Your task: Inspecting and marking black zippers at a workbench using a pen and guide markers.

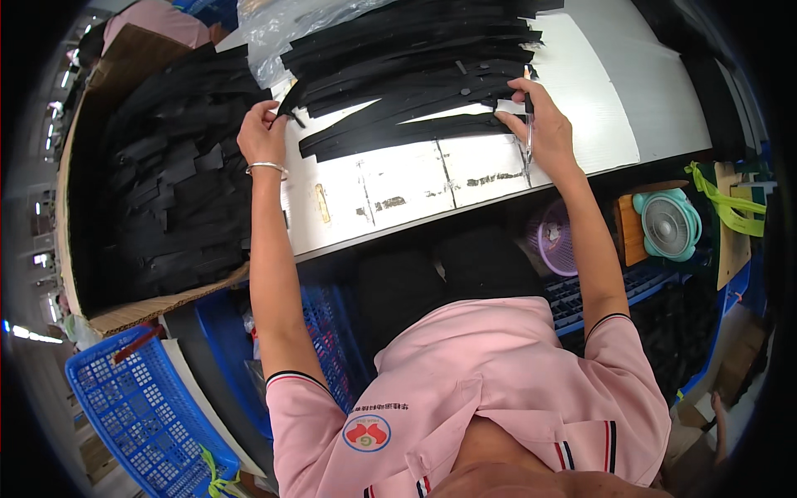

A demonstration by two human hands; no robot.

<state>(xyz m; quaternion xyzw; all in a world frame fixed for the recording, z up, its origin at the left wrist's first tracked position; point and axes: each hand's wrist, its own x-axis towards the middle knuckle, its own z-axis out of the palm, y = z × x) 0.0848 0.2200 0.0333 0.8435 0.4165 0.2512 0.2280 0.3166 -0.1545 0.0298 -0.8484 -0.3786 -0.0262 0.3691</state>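
Here the left hand (261,133) is pinching one end of a long black strip (390,137) lying across the pale worktable (598,100). The right hand (540,124) is pressing the strip's other end while gripping a thin tool (529,124), beside the stacked strips (415,58).

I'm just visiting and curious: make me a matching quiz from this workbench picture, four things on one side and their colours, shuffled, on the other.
Things:
1. small fan
2. plastic basket
3. strips that the left hand and right hand touch
4. person's shirt

Colours:
A. pink
B. black
C. teal
D. blue

Pairs: 1-C, 2-D, 3-B, 4-A
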